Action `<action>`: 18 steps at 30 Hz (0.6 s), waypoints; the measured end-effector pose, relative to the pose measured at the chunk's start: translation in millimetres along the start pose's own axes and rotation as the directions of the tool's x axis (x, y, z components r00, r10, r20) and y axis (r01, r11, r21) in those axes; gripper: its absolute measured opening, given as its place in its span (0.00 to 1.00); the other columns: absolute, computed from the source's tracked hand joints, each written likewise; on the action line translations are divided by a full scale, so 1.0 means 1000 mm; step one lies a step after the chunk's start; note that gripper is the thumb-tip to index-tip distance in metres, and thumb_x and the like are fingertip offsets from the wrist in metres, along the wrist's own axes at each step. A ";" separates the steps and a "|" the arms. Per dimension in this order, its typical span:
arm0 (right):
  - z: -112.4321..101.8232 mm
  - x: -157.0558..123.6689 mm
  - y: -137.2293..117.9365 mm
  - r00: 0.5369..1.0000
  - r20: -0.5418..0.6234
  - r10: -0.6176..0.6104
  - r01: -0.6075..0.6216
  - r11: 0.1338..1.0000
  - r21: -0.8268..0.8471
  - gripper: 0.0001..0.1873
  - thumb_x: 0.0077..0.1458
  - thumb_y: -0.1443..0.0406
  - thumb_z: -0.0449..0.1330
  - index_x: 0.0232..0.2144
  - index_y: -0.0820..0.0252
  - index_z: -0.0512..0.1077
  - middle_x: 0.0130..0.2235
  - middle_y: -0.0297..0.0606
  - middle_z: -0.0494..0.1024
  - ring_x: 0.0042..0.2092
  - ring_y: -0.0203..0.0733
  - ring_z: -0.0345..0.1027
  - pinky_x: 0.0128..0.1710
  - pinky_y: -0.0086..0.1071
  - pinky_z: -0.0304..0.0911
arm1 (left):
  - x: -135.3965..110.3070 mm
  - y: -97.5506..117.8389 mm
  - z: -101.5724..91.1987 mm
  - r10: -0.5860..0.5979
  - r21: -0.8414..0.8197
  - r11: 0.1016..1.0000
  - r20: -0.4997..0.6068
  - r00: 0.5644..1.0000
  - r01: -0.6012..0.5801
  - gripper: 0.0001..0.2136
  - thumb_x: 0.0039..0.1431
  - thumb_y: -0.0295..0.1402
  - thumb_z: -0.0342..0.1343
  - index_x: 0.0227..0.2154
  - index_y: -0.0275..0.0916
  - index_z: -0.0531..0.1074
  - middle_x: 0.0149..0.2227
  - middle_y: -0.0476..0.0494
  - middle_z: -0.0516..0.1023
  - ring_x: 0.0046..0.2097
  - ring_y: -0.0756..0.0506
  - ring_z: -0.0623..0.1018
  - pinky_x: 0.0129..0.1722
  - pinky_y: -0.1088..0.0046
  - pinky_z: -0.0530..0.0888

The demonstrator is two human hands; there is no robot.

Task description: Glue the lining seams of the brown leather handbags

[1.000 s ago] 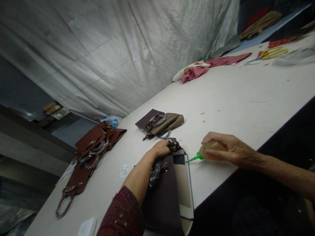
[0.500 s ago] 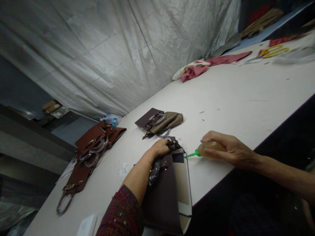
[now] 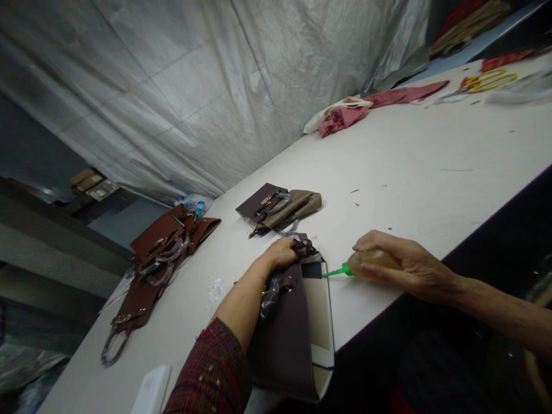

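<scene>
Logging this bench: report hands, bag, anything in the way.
Left hand holds dark bag, right hand bottle. Green nozzle at bag's open edge. Second bag lies beyond left hand.

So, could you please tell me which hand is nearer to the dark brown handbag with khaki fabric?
Left: the left hand is just this side of that handbag, gripping another dark brown bag; the right hand, holding a green-nozzled amber bottle, is farther to the right.

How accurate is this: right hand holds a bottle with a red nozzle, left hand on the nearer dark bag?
The nozzle is green, not red, in the head view; the right hand holds the bottle and left hand is on the nearer dark bag.
</scene>
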State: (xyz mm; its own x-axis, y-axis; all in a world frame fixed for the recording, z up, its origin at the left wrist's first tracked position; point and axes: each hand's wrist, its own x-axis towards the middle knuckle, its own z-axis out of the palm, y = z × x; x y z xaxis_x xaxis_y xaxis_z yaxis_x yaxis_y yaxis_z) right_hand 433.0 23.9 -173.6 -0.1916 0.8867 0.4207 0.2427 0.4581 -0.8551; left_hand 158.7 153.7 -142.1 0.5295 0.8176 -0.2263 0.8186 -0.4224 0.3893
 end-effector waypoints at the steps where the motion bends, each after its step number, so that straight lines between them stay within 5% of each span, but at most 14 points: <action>1: 0.000 -0.001 0.000 1.000 0.020 0.004 -0.004 1.000 -0.002 0.13 0.55 0.54 0.67 0.40 0.52 0.77 0.37 0.40 0.79 0.36 0.47 0.73 0.34 0.37 0.68 | 0.000 0.000 0.000 -0.001 0.003 1.000 0.004 1.000 0.001 0.08 0.55 0.32 0.57 0.26 0.36 0.77 0.26 0.47 0.74 0.32 0.46 0.71 0.34 0.74 0.70; 13: 0.003 -0.021 -0.009 0.978 0.197 -0.075 0.072 0.997 0.022 0.09 0.60 0.57 0.64 0.42 0.53 0.75 0.39 0.39 0.79 0.38 0.45 0.76 0.36 0.36 0.73 | 0.004 -0.003 0.002 0.008 0.018 1.000 0.033 0.999 -0.008 0.11 0.59 0.38 0.57 0.31 0.36 0.79 0.32 0.46 0.77 0.37 0.45 0.74 0.38 0.73 0.72; 18: 0.007 -0.027 -0.009 0.989 0.052 -0.138 0.141 0.989 -0.045 0.09 0.60 0.59 0.65 0.42 0.51 0.75 0.42 0.39 0.79 0.42 0.47 0.77 0.42 0.39 0.73 | 0.004 -0.003 0.002 0.018 0.014 1.000 0.031 0.999 -0.018 0.11 0.59 0.38 0.56 0.32 0.36 0.79 0.32 0.46 0.78 0.38 0.45 0.74 0.38 0.73 0.72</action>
State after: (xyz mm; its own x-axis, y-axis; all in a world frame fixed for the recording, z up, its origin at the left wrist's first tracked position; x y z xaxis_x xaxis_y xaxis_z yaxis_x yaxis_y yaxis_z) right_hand 429.6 -4.5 -179.8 -0.2727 0.8104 0.5186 0.2556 0.5807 -0.7730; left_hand 159.1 156.8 -146.0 0.5505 0.7973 -0.2474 0.8119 -0.4423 0.3811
